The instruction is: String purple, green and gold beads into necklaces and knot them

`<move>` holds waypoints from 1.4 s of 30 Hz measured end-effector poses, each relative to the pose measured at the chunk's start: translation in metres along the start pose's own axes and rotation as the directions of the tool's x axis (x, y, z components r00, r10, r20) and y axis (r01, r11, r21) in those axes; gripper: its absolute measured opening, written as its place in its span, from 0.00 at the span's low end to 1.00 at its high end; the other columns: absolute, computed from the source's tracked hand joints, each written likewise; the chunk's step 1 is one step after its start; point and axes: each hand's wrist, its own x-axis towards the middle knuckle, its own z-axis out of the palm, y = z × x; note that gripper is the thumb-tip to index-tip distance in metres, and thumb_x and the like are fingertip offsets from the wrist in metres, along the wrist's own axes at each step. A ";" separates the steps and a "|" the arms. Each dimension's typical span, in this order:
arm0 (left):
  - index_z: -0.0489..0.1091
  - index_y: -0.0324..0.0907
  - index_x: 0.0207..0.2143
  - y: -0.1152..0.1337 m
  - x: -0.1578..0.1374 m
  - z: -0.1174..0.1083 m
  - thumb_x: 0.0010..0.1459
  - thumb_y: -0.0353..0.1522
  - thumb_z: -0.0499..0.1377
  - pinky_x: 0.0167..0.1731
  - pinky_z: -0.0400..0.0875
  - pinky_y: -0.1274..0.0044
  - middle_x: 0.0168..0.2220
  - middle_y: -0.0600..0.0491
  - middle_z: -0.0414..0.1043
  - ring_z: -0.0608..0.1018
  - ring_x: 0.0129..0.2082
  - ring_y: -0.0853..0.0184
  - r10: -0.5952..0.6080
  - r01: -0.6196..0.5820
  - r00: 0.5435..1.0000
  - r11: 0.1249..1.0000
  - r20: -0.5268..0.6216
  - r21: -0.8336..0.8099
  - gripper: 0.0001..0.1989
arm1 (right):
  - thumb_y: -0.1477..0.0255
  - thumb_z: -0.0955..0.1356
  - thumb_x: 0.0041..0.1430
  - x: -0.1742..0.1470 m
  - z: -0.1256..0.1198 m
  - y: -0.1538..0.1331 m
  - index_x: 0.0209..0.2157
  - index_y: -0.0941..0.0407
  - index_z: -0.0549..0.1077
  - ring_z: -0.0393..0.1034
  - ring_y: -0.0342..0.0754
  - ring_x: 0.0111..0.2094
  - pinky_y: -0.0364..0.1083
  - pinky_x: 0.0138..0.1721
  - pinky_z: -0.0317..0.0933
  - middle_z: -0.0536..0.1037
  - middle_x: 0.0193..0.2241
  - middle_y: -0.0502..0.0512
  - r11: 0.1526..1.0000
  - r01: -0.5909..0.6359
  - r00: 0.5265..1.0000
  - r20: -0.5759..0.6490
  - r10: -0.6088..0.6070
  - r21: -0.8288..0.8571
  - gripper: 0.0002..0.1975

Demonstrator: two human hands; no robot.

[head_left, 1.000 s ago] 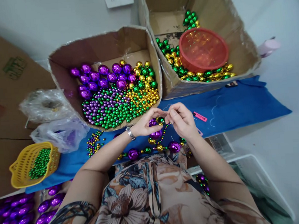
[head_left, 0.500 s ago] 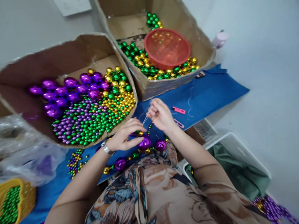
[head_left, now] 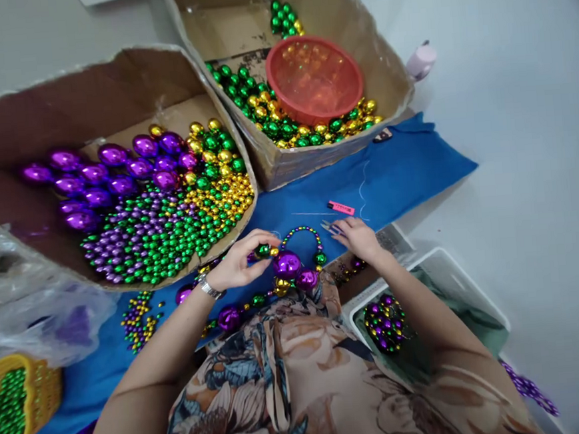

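Observation:
My left hand (head_left: 243,261), with a metal watch on the wrist, is closed in a pinch on a string of beads (head_left: 263,250) at a green and a gold bead. Large purple balls (head_left: 287,264) on the string hang beside its fingertips, and a loop of small beads (head_left: 300,230) curves away on the blue cloth. My right hand (head_left: 355,237) lies over small scissors (head_left: 327,227), fingers closed round them; their tips poke out to the left and the handles are hidden. Just above it is a pink lighter (head_left: 341,207).
A cardboard box (head_left: 250,227) of purple, green and gold beads stands at left. Behind it, another box (head_left: 286,170) holds beads and a red basin (head_left: 314,74). At lower left is a yellow basket (head_left: 46,397); at right, a white bin (head_left: 475,289). Thread (head_left: 364,181) lies on the blue cloth (head_left: 406,174).
My right hand has let go of the thread near my left hand and moved right and down onto the scissors. My left hand now pinches the beads. The view has shifted slightly.

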 end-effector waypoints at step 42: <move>0.63 0.47 0.61 -0.019 0.004 0.013 0.55 0.31 0.65 0.52 0.73 0.66 0.57 0.42 0.66 0.77 0.49 0.61 -0.079 0.020 0.969 0.970 -0.235 -0.243 0.31 | 0.60 0.59 0.67 0.019 -0.019 -0.035 0.50 0.58 0.75 0.73 0.54 0.44 0.50 0.46 0.65 0.77 0.45 0.65 0.981 0.018 0.997 -0.074 -0.004 0.192 0.22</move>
